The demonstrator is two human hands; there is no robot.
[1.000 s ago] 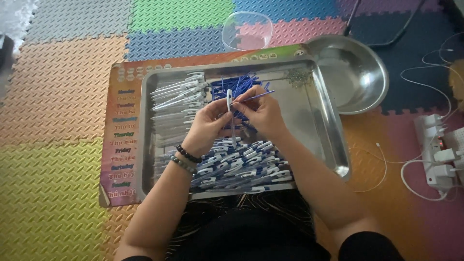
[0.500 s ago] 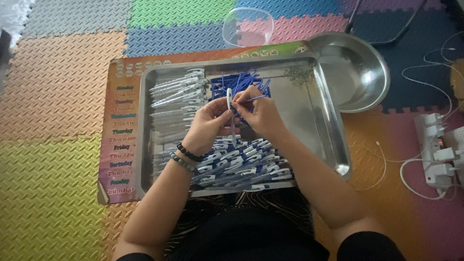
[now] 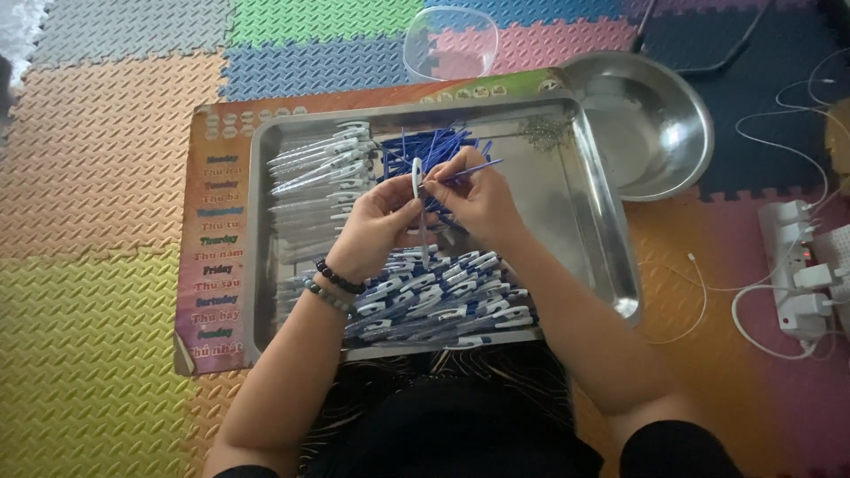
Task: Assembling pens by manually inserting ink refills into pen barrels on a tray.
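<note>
Both hands over steel tray (image 3: 611,265) centre: left hand (image 3: 376,230) pinches white pen barrel (image 3: 416,177) upright; right hand (image 3: 474,195) grips blue refill (image 3: 469,168) pointing 2 o'clock. I judge risk: refill misses barrel mouth, bends.

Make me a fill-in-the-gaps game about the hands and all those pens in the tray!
1. The left hand holds a clear pen barrel with a white ____.
2. The right hand pinches a thin ____ refill.
3. The finished pens lie in the metal tray in the part ____ to the person.
4. The round metal bowl sits outside the tray, by its far ____ corner.

Missing words: clip; blue; nearest; right
</note>
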